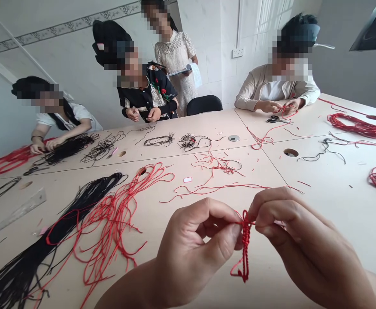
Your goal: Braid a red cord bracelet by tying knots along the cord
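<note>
1. The knotted cord (246,240) hangs above the table (323,180) between both hands, with its loop dangling free below. The left hand (194,249) pinches the top of the cord between thumb and forefinger, its other fingers curled. The right hand (307,244) pinches from the other side, its fingers pressed close together.
2. The strands look thin and slick, so a slip in either pinch could loosen the knot or let it drop.
3. Uneven pull between the hands could twist the knot askew.
4. The dangling loop could catch on the red cords (110,223) to the left, or on the red snippets (216,165) ahead, and tangle.
5. Black cords (46,227) lie beyond the red cords, with a ruler (14,214) at the far left. Scissors (278,120) rest beside a co-worker's hands (283,107), well across the table and awkward to reach.
6. Nothing blocks the hands from the knot.
</note>
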